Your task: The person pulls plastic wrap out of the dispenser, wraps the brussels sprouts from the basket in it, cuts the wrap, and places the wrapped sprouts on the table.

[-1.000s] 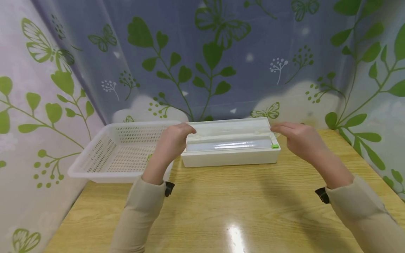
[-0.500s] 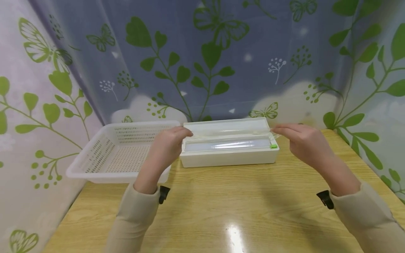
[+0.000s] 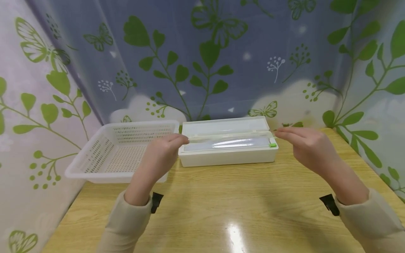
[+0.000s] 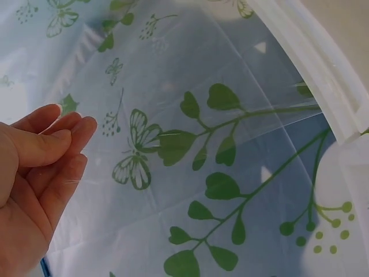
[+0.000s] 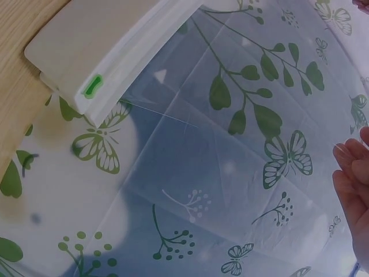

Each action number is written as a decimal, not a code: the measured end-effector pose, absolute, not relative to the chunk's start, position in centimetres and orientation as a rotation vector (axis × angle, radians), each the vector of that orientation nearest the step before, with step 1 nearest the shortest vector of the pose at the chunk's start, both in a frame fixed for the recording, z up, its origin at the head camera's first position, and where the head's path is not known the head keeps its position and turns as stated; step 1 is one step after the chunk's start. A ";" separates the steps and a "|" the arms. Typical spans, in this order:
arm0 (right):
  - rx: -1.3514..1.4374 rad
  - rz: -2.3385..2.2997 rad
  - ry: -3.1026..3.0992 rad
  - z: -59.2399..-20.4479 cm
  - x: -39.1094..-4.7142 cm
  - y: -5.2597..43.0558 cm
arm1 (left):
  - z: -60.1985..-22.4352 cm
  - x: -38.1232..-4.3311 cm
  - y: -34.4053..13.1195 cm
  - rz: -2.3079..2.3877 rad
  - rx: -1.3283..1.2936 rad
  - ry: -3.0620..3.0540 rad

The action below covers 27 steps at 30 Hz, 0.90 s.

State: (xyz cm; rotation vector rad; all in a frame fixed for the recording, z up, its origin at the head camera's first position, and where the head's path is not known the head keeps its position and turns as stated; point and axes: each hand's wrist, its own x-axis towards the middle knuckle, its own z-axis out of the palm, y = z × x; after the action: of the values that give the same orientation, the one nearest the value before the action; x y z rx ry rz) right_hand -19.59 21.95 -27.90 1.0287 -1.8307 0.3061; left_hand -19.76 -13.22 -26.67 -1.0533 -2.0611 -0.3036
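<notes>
A long white cling film dispenser (image 3: 227, 160) lies on the table with its lid (image 3: 225, 124) tipped back. At its right end is a green slider (image 3: 272, 144). Clear cling film (image 4: 253, 130) stretches out of the dispenser towards the hands. At the dispenser's left end, my left hand (image 3: 162, 151) pinches one corner of the film between thumb and fingertips. Beyond the right end, my right hand (image 3: 311, 146) pinches the other corner, its fingers (image 5: 349, 173) also showing at the edge of the right wrist view.
Left of the dispenser stands a white perforated plastic basket (image 3: 126, 158). The wooden table (image 3: 215, 207) reaches back to a curtain (image 3: 177, 52) printed with green leaves and butterflies, which also hangs at both sides.
Both hands have drawn back towards the body and a little further apart, the left one more so. Film has come with them over the dispenser's opening. The dispenser stays put.
</notes>
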 end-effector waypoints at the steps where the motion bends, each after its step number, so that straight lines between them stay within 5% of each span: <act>1: 1.039 0.302 -1.825 -27.9 -19.5 21.9 | -26.8 -19.6 -13.3 -0.303 -1.059 -2.052; 27: 1.037 0.252 -1.972 -30.5 -15.4 22.7 | -30.7 -15.7 -14.1 -0.253 -1.078 -2.133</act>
State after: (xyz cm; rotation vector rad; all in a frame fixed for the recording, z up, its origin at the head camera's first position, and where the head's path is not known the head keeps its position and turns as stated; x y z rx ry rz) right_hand -15.43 22.73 -30.45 1.0372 -1.9722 0.2516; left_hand -15.71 -14.07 -30.72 -1.0782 -2.1326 -0.2533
